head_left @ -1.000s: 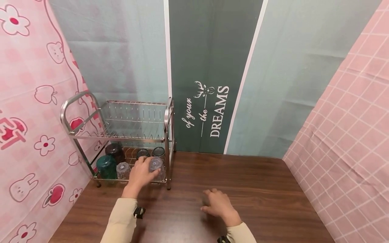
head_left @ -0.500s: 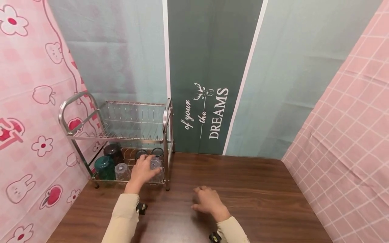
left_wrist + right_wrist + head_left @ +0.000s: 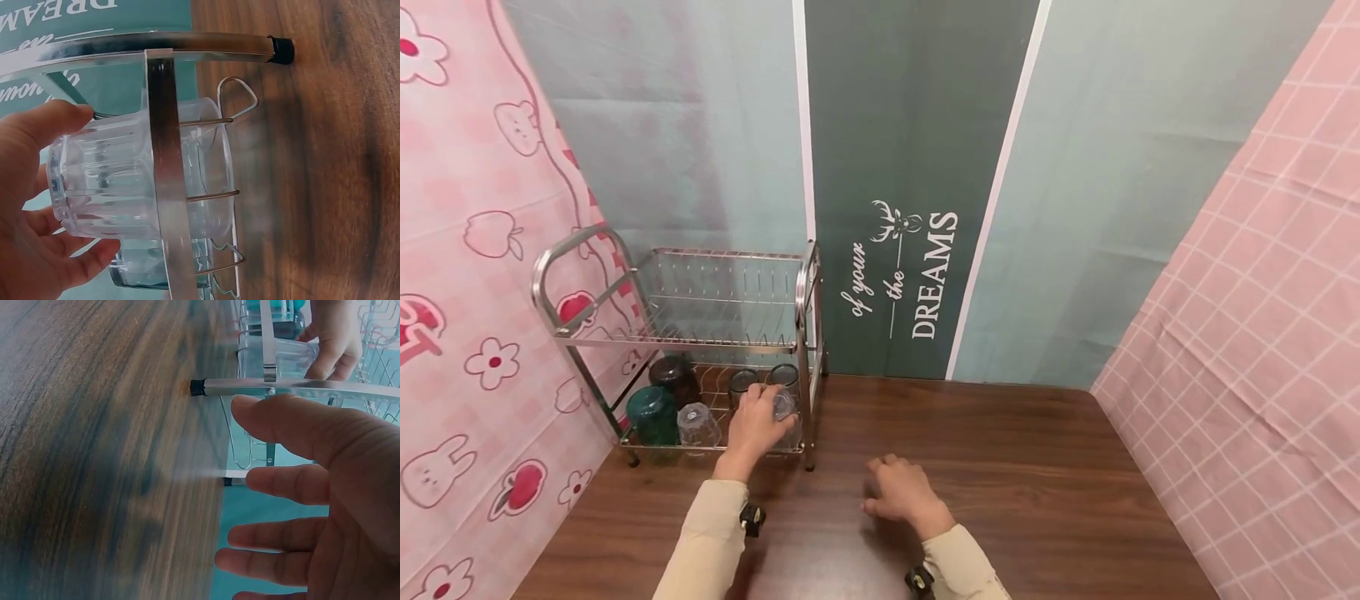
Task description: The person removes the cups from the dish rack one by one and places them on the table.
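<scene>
My left hand (image 3: 754, 427) reaches into the lower tier of a metal dish rack (image 3: 685, 342) at its right end. There it holds a clear fluted glass (image 3: 106, 175), which stands upside down on the wire shelf. In the left wrist view the thumb lies along one side of the glass, near its base, and the fingers curl at the other side. The rack's front rail crosses in front of the glass. Over the table, to the right of the rack, my right hand (image 3: 901, 490) is held with spread, relaxed fingers and nothing in them.
On the same tier stand a teal glass (image 3: 653, 414), a dark purple glass (image 3: 674, 377), another clear glass (image 3: 698, 425) and two dark-rimmed glasses behind the left hand. The upper tier holds wire dividers. The brown wooden table (image 3: 985, 450) ends at a fabric backdrop (image 3: 925, 125).
My right hand has moved left, closer to the rack. The left hand has shifted slightly right around the clear glass, which keeps its place on the shelf. The head view has turned slightly.
</scene>
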Demonstrator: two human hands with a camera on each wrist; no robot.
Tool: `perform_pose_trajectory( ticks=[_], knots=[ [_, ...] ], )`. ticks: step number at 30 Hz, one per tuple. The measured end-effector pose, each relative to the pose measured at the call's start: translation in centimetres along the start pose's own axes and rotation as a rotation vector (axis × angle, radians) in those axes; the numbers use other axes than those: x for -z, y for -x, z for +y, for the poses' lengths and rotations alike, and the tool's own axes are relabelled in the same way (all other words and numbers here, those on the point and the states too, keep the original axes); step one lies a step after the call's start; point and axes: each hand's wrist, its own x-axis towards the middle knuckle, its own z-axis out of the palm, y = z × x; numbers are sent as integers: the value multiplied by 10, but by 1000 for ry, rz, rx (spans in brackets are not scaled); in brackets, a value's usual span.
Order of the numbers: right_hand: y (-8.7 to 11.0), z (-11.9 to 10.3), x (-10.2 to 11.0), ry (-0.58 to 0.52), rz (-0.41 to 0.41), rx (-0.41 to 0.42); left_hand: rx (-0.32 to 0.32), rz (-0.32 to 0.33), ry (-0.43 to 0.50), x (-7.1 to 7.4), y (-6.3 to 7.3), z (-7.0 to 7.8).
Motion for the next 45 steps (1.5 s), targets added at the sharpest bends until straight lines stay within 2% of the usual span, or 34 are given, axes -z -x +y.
perform_pose_trajectory(
  ticks=[6, 17, 22, 26, 31, 35, 38, 45],
  knots=[
    [-6, -1, 7, -8, -13, -6, -17, 10, 18, 12, -1, 3],
    [-19, -8, 44, -36, 34, 9, -52, 59, 12, 33, -9, 8],
    [-22, -12, 46, -40, 11, 12, -41, 72, 16, 41, -8, 10],
    [-20, -12, 41, -78, 26, 26, -1, 59, 34, 47, -5, 14],
    [-13, -7, 28, -227, 94, 53, 59, 69, 89, 57, 2, 21],
    [-10, -7, 15, -375, 181, 94, 124, 97, 139, 62, 9, 20],
    [-9, -9, 5, -478, 255, 120, 166, 92, 195, 63, 14, 20],
    [-10, -17, -8, -711, 367, 81, 211, 72, 254, 61, 27, 17]
  ],
)
